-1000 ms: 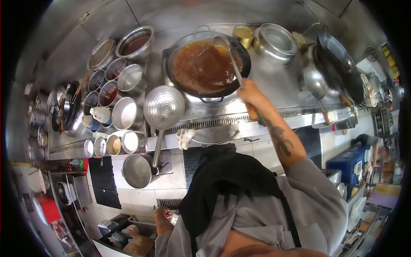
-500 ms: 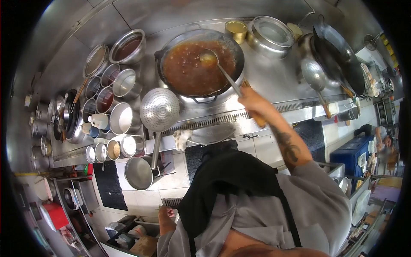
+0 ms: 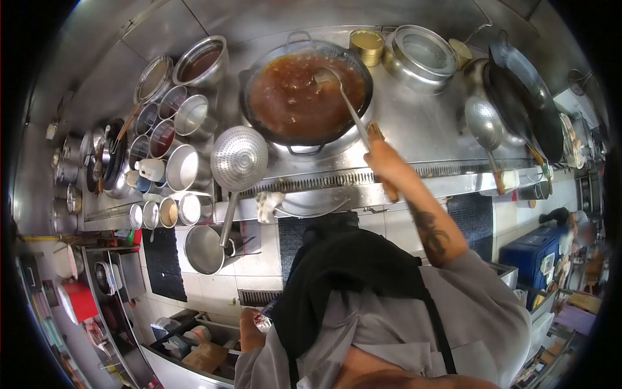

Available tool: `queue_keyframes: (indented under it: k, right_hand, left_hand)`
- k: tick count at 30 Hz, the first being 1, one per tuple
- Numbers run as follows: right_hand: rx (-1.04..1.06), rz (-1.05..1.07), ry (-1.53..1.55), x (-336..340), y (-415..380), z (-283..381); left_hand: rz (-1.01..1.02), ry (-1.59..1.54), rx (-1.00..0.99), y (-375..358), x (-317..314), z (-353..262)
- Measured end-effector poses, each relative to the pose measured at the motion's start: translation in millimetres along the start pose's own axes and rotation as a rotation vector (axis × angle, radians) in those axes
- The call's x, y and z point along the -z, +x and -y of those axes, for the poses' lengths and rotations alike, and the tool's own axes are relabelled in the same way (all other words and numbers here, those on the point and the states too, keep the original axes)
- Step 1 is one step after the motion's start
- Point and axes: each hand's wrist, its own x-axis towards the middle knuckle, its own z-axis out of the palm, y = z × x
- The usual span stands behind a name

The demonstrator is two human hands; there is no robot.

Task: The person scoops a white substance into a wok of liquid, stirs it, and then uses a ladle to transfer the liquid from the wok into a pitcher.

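My right hand (image 3: 383, 159) is closed round the wooden handle of a long metal ladle (image 3: 350, 107). The ladle's bowl rests at the surface of a reddish-brown, bubbling liquid in a large black wok (image 3: 307, 142). Low in the view, my left hand (image 3: 257, 319) is beside my body, partly hidden by the apron and forearm; its fingers are too small to make out. A large perforated skimmer (image 3: 239, 159) lies left of the wok, its handle pointing over the counter's front edge.
Metal pots and cups, including a bowl of dark sauce (image 3: 201, 61), crowd the left side. A gold tin (image 3: 367, 47), a lidded pot (image 3: 420, 58), a perforated ladle (image 3: 484, 123) and another wok (image 3: 531, 84) are rightward. A person (image 3: 573, 223) is at far right.
The ladle's bowl has moved slightly right in the wok and now shows less liquid in it. The whole view has shifted a little.
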Motion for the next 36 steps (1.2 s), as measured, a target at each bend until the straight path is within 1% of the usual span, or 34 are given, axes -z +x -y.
queue_keyframes:
  k: [1, 2, 3, 5, 8, 9, 11, 14, 17, 18, 20, 24, 25, 27, 30, 33, 36]
  right_hand:
    - [-0.080, 0.070, -0.017, -6, -5, 22]
    - [-0.100, 0.104, -0.003, -10, -14, 42]
    - [-0.002, 0.019, 0.098, -41, -7, 23]
    - [-0.081, 0.201, 0.464, -40, -14, 28]
    - [-0.252, 0.402, 0.834, 7, -14, 38]
    - [-0.296, 0.433, 1.053, 5, -3, 18]
    - [-0.442, 0.803, 1.656, 37, 2, 22]
    - [-0.421, 0.651, 1.555, 59, -16, 44]
    - [-0.292, 0.514, 1.280, 80, -28, 59]
    - [-0.239, 0.500, 1.142, 87, -30, 64]
    - [-0.182, 0.372, 0.967, 94, -35, 84]
    - [-0.063, 0.178, 0.600, 113, -50, 125]
    - [0.000, 0.116, 0.550, 113, -54, 130]
    - [0.127, -0.006, 0.449, 110, -63, 136]
    - [0.166, -0.183, 0.380, 91, -50, 107]
    - [0.037, -0.169, 0.302, 90, -27, 91]
    - [0.002, -0.079, 0.141, 84, -6, 76]
  left_hand:
    - [0.000, -0.010, 0.009, -1, -6, -2]
    - [0.002, -0.022, 0.017, -2, -11, -4]
    - [0.005, -0.030, 0.027, -4, -16, -4]
    - [0.013, -0.050, 0.049, -3, -25, -3]
    - [0.037, -0.077, 0.076, -1, -36, 1]
    - [0.047, -0.084, 0.089, -2, -37, 3]
    - [0.068, -0.097, 0.110, 1, -39, 10]
    - [0.105, -0.111, 0.137, 11, -36, 29]
    - [0.145, -0.145, 0.181, 26, -32, 42]
    - [0.154, -0.178, 0.211, 31, -31, 45]
    - [0.174, -0.258, 0.265, 45, -27, 47]
    - [0.251, -0.493, 0.494, 76, -20, 43]
    - [0.266, -0.528, 0.542, 81, -20, 45]
    - [0.297, -0.583, 0.629, 92, -18, 48]
    - [0.323, -0.604, 0.689, 106, -12, 52]
    - [0.339, -0.609, 0.724, 116, -4, 58]
    - [0.349, -0.611, 0.749, 123, 6, 64]
